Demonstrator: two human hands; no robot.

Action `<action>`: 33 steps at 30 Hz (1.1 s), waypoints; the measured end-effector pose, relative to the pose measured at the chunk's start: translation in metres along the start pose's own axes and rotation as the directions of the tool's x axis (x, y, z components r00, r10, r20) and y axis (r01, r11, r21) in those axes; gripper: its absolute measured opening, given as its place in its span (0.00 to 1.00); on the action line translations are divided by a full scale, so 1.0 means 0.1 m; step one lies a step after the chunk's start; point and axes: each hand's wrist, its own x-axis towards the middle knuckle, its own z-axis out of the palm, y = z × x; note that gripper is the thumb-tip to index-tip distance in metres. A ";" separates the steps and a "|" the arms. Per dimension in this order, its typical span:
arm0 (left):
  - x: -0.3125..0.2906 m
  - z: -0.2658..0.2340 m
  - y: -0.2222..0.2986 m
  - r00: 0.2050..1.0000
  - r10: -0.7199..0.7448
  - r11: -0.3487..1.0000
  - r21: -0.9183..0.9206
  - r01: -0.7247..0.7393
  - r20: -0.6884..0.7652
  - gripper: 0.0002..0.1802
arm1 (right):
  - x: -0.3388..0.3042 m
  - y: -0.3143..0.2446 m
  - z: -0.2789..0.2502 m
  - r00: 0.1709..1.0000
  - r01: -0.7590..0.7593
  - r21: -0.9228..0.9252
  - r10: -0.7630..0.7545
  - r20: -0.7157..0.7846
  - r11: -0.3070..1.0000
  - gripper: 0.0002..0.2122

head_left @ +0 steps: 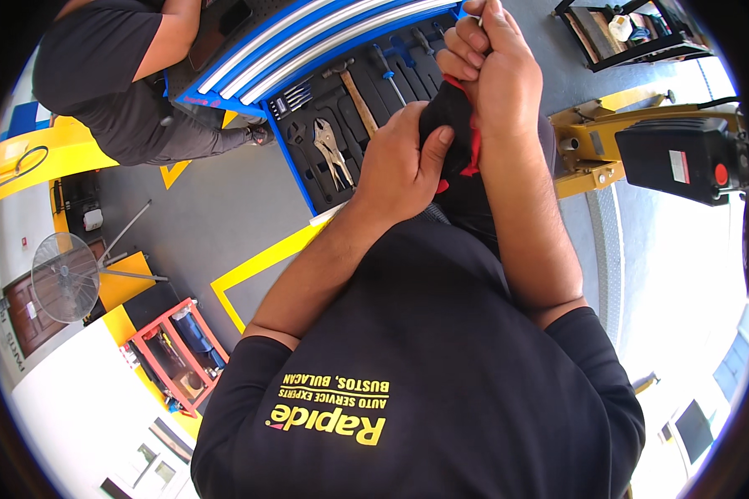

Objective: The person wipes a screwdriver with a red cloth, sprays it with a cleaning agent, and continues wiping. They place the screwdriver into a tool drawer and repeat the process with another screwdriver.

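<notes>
My left hand (401, 162) is closed on a black cloth with red edging (449, 125), its thumb lying across the fabric. The cloth reaches over to my right wrist. My right hand (503, 83) is raised above it with the fingers curled in and pinched near the top edge; a thin pale thing may be between the fingertips, too small to name. Just beyond my hands, an open blue tool drawer (301, 176) has a black foam liner. Locking pliers (331, 154), a wood-handled hammer (359, 104) and a screwdriver (389, 75) lie in its cutouts.
Closed drawers (266, 50) rise behind the open one. At the upper left a person in black (100, 66) stands beside the chest. A yellow lift arm with a black box (682, 158) is at the right. A fan (66, 277) and a red cart (179, 353) stand left.
</notes>
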 end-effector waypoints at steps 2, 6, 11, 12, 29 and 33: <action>0.05 -0.03 -0.01 0.989 -0.143 0.974 -0.169 0.148 0.041 0.25 | -0.01 0.00 0.05 0.999 -0.020 0.082 0.022 -0.028 0.996 0.10; 0.13 -0.11 0.00 0.831 -0.466 0.510 -0.675 0.533 0.305 0.27 | -0.06 0.03 0.06 0.999 -0.001 0.111 0.005 -0.036 0.994 0.11; 0.11 -0.12 0.04 0.859 -0.313 0.074 -0.891 0.448 0.406 0.33 | 0.02 -0.04 -0.04 0.999 -0.014 0.280 0.026 -0.038 0.960 0.11; 0.11 -0.11 0.08 0.804 -0.464 0.021 -0.903 0.430 0.372 0.36 | 0.02 -0.05 -0.07 0.999 -0.011 0.294 0.022 -0.034 0.956 0.10; 0.04 0.03 -0.12 0.950 -0.293 0.735 -0.612 0.293 0.103 0.18 | -0.20 0.06 0.15 0.991 0.065 0.068 -0.056 -0.121 0.996 0.09; 0.02 -0.01 -0.07 0.802 -0.552 0.357 -0.805 0.474 0.227 0.20 | -0.19 0.00 0.12 0.992 0.027 0.106 -0.013 -0.127 0.994 0.09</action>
